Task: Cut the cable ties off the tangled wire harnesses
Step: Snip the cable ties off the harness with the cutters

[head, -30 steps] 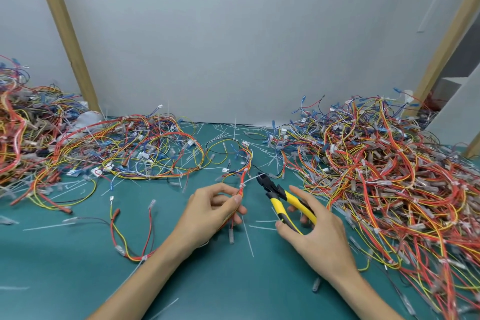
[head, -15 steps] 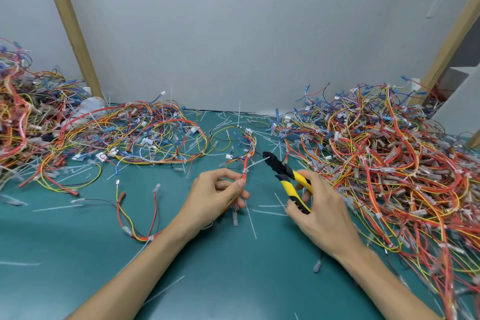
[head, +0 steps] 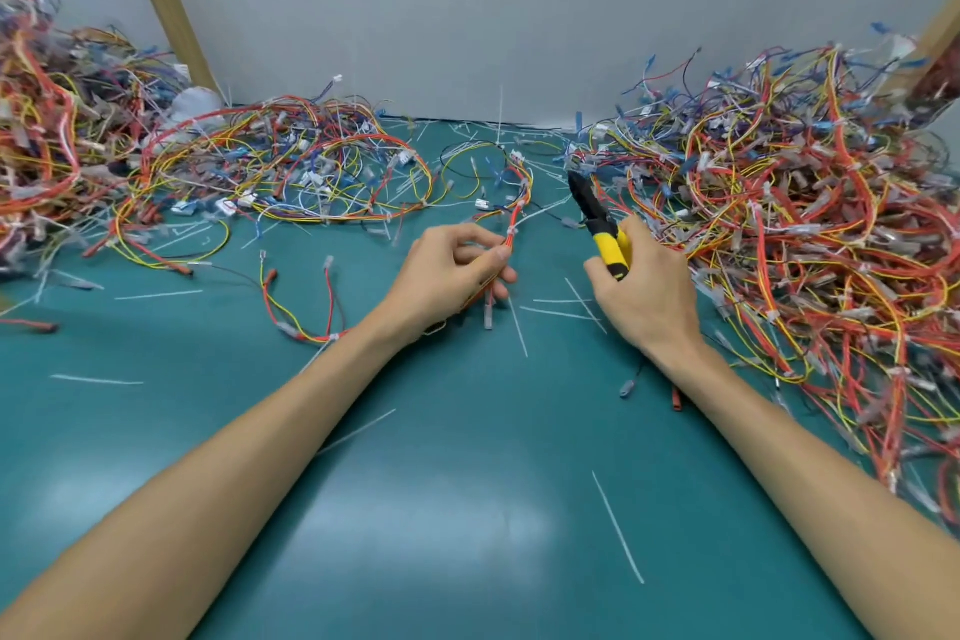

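From the head view, the left hand (head: 447,276) lies low on the teal tabletop (head: 415,509), thumb and fingers pinching a thin red-and-yellow wire harness (head: 521,203). The harness runs up and away from that hand and carries a white cable tie (head: 511,230) just beyond the fingertips. To the right of the left hand, and apart from it, the right hand (head: 644,296) is curled round the yellow handles of black-nosed cutters (head: 597,218). Their nose points away from the person and is clear of the tie. Farther right of the left hand sprawls a large heap of harnesses (head: 805,224). A second heap (head: 311,172) lies beyond and left of it. Cut tie strips (head: 618,528) are scattered around and nearer than the left hand.
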`<action>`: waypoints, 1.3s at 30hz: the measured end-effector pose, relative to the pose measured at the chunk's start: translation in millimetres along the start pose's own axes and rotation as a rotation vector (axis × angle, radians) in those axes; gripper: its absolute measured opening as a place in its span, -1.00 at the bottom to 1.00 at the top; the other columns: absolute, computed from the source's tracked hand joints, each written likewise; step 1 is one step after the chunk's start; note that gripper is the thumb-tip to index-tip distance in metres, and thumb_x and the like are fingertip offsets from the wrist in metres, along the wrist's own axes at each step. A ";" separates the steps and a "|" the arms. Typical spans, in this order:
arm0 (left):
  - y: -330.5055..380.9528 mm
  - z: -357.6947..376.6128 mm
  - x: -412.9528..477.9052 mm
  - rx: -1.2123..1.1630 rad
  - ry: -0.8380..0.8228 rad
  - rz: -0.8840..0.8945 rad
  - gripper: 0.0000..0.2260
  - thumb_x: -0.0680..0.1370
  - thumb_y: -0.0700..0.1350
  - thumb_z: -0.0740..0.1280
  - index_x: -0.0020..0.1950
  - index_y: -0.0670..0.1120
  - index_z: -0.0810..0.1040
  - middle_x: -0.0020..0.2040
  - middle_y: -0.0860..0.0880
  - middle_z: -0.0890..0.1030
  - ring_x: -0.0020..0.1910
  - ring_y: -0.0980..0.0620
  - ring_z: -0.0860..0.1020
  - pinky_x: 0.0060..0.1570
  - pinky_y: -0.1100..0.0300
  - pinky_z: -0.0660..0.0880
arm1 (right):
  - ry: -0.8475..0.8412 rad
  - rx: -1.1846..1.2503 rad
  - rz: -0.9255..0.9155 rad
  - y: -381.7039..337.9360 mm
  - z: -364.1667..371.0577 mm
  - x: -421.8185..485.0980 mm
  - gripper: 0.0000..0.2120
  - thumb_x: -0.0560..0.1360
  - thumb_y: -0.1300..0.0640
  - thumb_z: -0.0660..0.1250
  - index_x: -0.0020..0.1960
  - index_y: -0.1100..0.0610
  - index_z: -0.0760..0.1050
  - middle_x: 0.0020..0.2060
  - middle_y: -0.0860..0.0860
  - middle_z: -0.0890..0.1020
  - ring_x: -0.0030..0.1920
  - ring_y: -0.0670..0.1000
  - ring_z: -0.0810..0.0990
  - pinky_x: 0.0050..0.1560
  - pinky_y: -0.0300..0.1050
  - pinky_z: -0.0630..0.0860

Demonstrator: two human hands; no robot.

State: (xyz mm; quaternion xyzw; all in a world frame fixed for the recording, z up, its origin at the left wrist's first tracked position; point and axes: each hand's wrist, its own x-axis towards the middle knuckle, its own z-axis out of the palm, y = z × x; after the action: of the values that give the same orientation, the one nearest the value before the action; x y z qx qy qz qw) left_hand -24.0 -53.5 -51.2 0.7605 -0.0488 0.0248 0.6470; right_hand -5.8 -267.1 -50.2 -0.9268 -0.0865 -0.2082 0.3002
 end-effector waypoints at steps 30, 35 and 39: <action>-1.0 7.1 -4.4 0.143 0.050 0.081 -0.88 0.51 -0.22 0.42 -0.22 -0.11 0.57 -0.34 -0.05 0.69 -0.38 -0.02 0.68 -0.29 0.06 0.64 | -0.090 -0.441 -0.255 -7.6 1.2 -6.0 -0.43 0.28 -0.10 0.38 0.22 0.15 0.47 -0.10 0.04 0.51 -0.06 0.14 0.44 -0.04 0.05 0.37; -0.9 7.3 -6.1 0.176 0.056 0.116 -0.88 0.51 -0.24 0.41 -0.23 -0.13 0.56 -0.34 -0.06 0.69 -0.39 -0.02 0.68 -0.28 0.06 0.65 | -0.108 -0.376 -0.238 -9.2 0.3 -6.8 -0.46 0.28 -0.10 0.33 0.18 0.15 0.49 -0.16 0.02 0.53 -0.11 0.15 0.48 -0.06 0.02 0.38; -1.6 8.5 -7.0 0.243 0.085 0.155 -0.87 0.51 -0.24 0.40 -0.23 -0.12 0.56 -0.36 -0.03 0.68 -0.41 0.06 0.67 -0.30 0.15 0.63 | -0.117 -0.377 -0.238 -8.8 -0.2 -7.3 -0.46 0.28 -0.11 0.31 0.18 0.13 0.47 -0.16 0.01 0.50 -0.10 0.13 0.45 -0.05 0.02 0.38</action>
State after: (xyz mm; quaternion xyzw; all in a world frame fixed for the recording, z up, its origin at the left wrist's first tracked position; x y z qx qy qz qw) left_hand -31.1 -61.3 -54.8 0.8255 -0.0766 0.1123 0.5477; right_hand -15.0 -260.4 -48.7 -0.9603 -0.1721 -0.2007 0.0893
